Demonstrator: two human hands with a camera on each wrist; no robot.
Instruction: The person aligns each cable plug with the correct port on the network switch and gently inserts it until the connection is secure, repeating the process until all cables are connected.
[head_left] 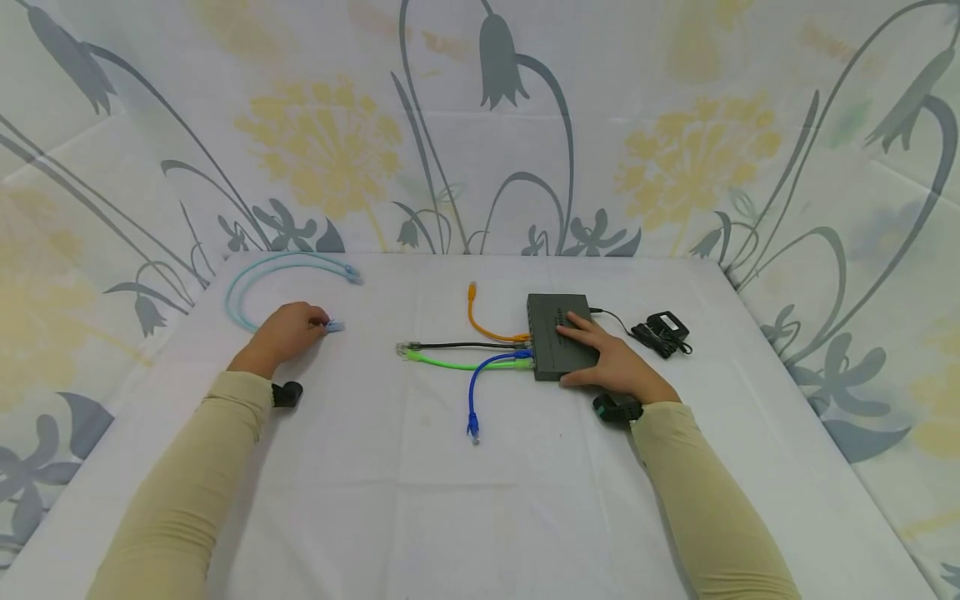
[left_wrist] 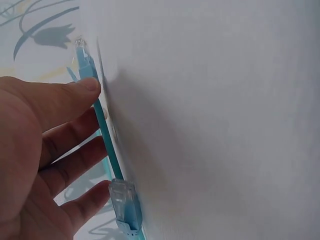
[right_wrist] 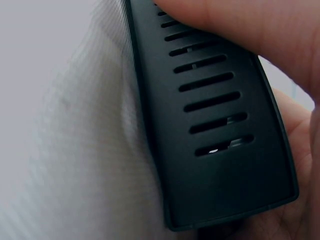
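Observation:
My left hand [head_left: 288,329] pinches a light blue network cable [left_wrist: 108,145] just behind its clear plug [left_wrist: 81,50], with the thumb on the near side. The cable's other plug [left_wrist: 122,200] appears by the little finger in the left wrist view. My right hand [head_left: 611,362] holds a dark grey network switch [head_left: 551,333], its fingers spread over the top and the thumb against the slotted near side. Orange [head_left: 480,321], black [head_left: 457,344], green [head_left: 457,365] and blue [head_left: 474,387] network cables run from the switch's left side, their other ends loose on the table.
A black power adapter [head_left: 666,327] with its bundled cord lies right of the switch, and a thin lead joins them. White cloth covers the table [head_left: 420,517]. Flower-patterned cloth [head_left: 465,125] hangs behind and at both sides.

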